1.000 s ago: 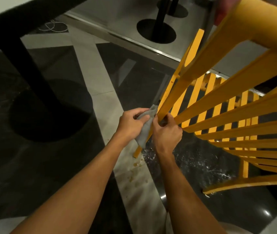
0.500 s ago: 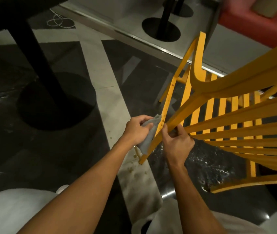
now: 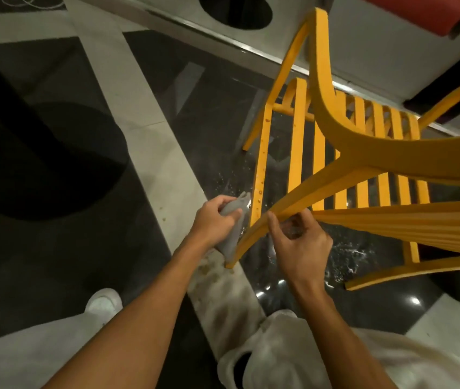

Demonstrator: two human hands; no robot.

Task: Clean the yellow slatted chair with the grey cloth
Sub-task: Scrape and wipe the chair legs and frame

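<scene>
Both hands at the yellow chair (image 3: 363, 153), cloth on its near-left rail.
L hand (image 3: 212, 221) was curled round the grey cloth (image 3: 230, 240), bunched & pressed vs the rail just above where it met the floor (image 3: 167, 88). R hand (image 3: 303, 249) pinched the same rail higher up, thumb on top, fingers curled under. Chair filled the right side; white shoe (image 3: 104, 300) & dark table base (image 3: 55, 164) sat left.

Saw only scraps of the cloth (image 3: 230, 242) bunched inside the left hand (image 3: 212, 220). Lost the right side of the chair (image 3: 391, 158) past the frame's edge. Could not see where the fingers (image 3: 306, 220) of the right hand (image 3: 301, 248) ended behind it.
</scene>
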